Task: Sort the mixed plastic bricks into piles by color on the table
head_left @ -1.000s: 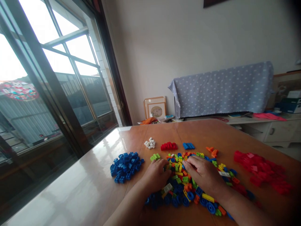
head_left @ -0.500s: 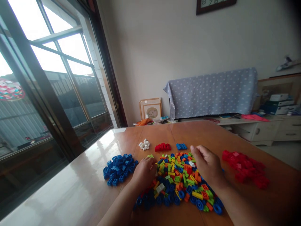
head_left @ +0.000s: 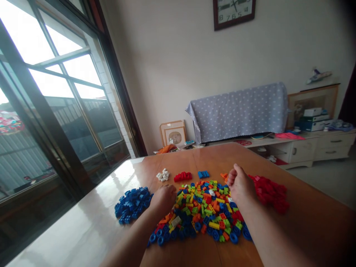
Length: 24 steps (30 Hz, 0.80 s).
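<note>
A mixed pile of toy building bricks point(head_left: 204, 207), in blue, green, yellow, orange, red and white, lies between my hands. My left hand point(head_left: 164, 197) is curled at the pile's left edge, its fingertips hidden, so what it holds cannot be seen. Over the right edge is my right hand point(head_left: 241, 184), its fingers closed; anything inside them is hidden. Orange bricks point(head_left: 224, 177) show just beside its fingertips. Left of my left hand sits a heap of blue bricks point(head_left: 132, 204). A heap of red bricks point(head_left: 269, 191) lies to the right of my right hand.
Behind the mixed pile, white bricks point(head_left: 162, 175), a row of red bricks point(head_left: 183, 176) and a few blue bricks point(head_left: 203, 174) lie on the wooden table point(head_left: 178, 161). A cloth-covered object point(head_left: 239, 113) stands on a low cabinet beyond. Glass doors point(head_left: 83, 111) are on the left.
The view has tilted up and turned right, bringing more of the wall clock in. My right hand has curled tighter, and orange bricks now show beside it. My left hand stays by the pile's left edge.
</note>
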### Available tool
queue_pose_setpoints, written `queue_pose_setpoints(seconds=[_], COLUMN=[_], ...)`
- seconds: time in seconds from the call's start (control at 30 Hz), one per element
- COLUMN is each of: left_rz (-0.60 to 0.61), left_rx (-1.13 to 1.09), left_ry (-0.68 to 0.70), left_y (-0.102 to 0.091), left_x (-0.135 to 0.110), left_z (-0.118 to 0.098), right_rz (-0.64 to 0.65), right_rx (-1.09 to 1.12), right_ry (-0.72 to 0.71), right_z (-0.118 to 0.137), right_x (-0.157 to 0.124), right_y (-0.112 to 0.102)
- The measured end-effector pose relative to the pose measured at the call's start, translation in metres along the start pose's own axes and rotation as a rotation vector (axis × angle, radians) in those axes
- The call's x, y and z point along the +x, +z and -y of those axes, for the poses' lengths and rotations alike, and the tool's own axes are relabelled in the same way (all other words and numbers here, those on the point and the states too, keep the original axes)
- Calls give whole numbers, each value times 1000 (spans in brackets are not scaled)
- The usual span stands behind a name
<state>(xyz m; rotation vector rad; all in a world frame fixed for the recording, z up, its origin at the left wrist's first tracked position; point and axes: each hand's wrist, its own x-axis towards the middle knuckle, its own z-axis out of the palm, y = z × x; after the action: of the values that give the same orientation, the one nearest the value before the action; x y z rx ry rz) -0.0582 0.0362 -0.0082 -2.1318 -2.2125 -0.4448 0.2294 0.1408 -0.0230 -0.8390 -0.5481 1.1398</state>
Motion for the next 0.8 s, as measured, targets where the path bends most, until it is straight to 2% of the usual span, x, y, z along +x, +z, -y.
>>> queue_pose_setpoints(seconds=[0.1,0.23,0.47,0.6,0.8], left_rz=[60,100,135,103,7], left_rx=[52,67,50,3,-131], left_ry=[-60,-98,-134,-142,-115], left_y=[3,15,34,30,12], left_x=[20,43,57,59,57], left_z=[-4,-6,-3,-3,1], right_rz=[-22,-48,-9,-21,-36], right_rx=[31,41,6,-22,-9], right_ry=[43,73,72,74,113], right_z=[0,0,1,0,2], right_x=[0,-1,-3,-2,-4], right_y=[2,5,5,5,6])
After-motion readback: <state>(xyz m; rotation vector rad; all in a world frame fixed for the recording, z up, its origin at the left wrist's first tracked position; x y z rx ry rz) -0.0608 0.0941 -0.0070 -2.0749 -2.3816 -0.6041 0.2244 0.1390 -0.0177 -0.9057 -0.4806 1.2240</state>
